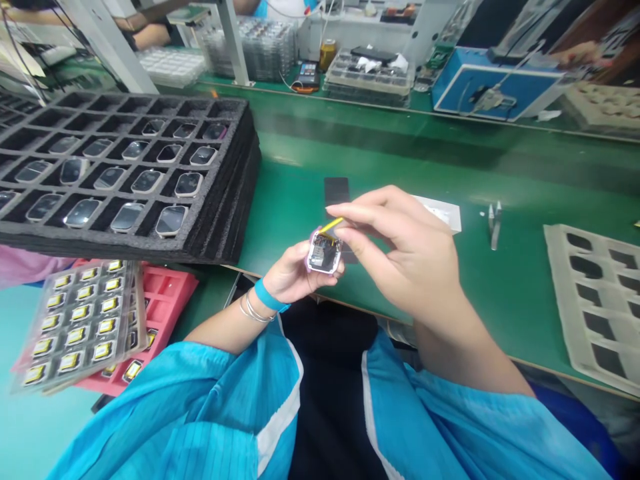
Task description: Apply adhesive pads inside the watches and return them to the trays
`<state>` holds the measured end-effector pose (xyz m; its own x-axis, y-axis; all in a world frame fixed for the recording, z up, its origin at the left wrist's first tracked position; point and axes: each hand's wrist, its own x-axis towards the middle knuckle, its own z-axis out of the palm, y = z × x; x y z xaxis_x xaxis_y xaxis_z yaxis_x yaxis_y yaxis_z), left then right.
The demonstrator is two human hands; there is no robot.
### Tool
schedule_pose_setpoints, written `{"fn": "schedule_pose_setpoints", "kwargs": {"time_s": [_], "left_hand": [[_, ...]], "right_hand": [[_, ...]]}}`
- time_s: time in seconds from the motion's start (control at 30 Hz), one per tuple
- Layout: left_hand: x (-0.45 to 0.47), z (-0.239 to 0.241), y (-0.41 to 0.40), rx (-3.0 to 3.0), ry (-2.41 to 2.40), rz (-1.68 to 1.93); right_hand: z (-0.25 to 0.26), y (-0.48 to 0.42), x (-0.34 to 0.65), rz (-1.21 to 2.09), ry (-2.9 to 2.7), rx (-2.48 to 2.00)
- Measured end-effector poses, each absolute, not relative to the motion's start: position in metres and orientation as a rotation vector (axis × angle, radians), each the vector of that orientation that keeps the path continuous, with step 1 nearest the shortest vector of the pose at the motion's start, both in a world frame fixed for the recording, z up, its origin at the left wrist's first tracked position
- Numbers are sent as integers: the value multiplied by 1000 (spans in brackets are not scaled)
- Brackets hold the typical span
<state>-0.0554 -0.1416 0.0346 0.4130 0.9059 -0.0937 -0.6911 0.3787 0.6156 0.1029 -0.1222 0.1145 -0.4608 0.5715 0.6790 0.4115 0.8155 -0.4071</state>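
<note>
Above bench [400, 153], yellow strip [331, 226] slants down-left to watch case [324, 252].

- A smartwatch body [324, 252] with a lilac rim, its open back facing up and showing a dark circuit board and small metal parts.
- It sits slightly tilted in the cupped left hand [295, 268].
- A thin yellow strip [332, 225] is pinched in the right hand [407, 257], one end at the watch's upper rim.
</note>
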Motion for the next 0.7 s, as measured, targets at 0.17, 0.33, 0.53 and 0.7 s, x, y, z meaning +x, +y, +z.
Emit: {"fn": "schedule_pose_setpoints", "kwargs": {"time_s": [0.17,0.33,0.53,0.7], "left_hand": [[-63,40,-142,583,405,1003],[-70,49,-144,681,427,993],[-68,55,-148,765,548,1037],[-65,58,-150,769,611,1081]], "right_hand": [[112,-123,103,240,-2079,-732],[108,-121,102,259,-2049,-723],[106,-123,103,305,-2027,-714],[104,-124,102,310,-1995,-706]]}}
